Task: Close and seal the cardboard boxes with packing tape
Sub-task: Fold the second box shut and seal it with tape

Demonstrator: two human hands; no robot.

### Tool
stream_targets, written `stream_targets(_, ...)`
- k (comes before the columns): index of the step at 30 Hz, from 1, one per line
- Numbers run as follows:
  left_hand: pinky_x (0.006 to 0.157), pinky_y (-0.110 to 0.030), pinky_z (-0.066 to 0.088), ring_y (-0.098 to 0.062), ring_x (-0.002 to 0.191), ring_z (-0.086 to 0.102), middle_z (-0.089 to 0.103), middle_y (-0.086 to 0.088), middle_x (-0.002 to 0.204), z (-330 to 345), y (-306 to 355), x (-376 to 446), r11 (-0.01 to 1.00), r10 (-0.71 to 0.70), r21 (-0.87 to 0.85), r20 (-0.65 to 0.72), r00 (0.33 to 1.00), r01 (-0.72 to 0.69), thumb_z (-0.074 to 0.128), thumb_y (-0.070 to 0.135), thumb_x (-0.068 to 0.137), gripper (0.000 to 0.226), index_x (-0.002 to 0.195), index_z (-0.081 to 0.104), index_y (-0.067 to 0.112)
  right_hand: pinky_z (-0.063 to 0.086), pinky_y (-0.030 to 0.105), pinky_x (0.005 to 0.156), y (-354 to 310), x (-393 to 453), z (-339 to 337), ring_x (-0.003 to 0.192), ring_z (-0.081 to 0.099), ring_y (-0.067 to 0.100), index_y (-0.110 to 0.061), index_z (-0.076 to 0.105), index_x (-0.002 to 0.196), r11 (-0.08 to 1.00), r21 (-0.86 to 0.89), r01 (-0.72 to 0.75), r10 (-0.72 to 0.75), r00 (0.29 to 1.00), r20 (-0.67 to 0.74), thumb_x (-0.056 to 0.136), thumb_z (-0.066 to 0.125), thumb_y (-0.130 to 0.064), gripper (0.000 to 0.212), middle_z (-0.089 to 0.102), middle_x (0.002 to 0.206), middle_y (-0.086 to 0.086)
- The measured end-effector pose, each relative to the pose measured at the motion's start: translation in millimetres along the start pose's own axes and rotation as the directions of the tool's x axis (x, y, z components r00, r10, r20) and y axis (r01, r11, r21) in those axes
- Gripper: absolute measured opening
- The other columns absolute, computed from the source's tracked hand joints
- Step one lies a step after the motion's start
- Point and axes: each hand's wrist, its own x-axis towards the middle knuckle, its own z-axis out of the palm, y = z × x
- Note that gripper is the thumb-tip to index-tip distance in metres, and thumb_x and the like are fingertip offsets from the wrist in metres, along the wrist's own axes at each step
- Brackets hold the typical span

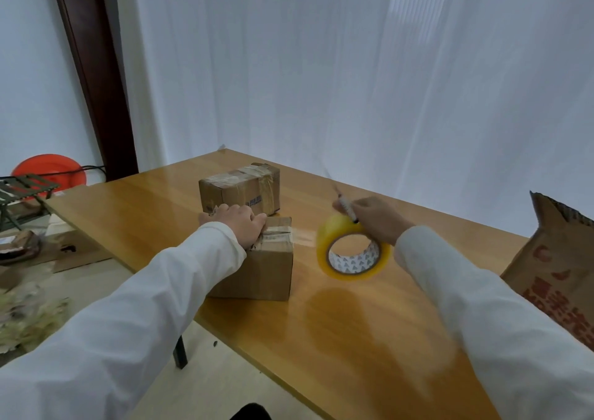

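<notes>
Fingers of the left hand curl over the top edge of the near box at frame centre, pinning its flaps, while the right hand grips a thin blade or pen and the tape roll, centre-right. A clear strip spans from roll to box. The box looks light and stiff, best steadied at its corners; the film likely clings and tears easily.
</notes>
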Motion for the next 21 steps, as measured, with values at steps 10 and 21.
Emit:
stream_targets(10,0.105,-0.048,0.025,-0.025,0.13,0.034,0.047,-0.003,0.134,-2,2,-5,1.0,0.0,-0.012,0.004,1.0,0.001,0.017,0.049,0.099,0.046,0.121,0.047,0.021,0.051,0.028,0.069,27,-10,15,0.068,0.058,0.015,-0.012,0.059,0.115,0.998,0.037,-0.057,0.052,0.989,0.137,0.095,0.04,-0.054,0.051,0.059,0.078,0.001)
stream_targets(21,0.103,-0.049,0.026,-0.026,0.128,0.035,0.047,-0.002,0.135,0,2,-7,1.0,0.001,0.001,-0.016,1.0,-0.001,0.017,0.049,0.1,0.046,0.125,0.045,0.024,0.042,0.017,0.061,-7,-14,-12,0.059,0.057,-0.001,-0.023,0.05,0.078,0.959,0.236,0.159,-0.147,0.987,-0.065,0.101,0.037,-0.038,0.03,0.062,0.07,-0.007)
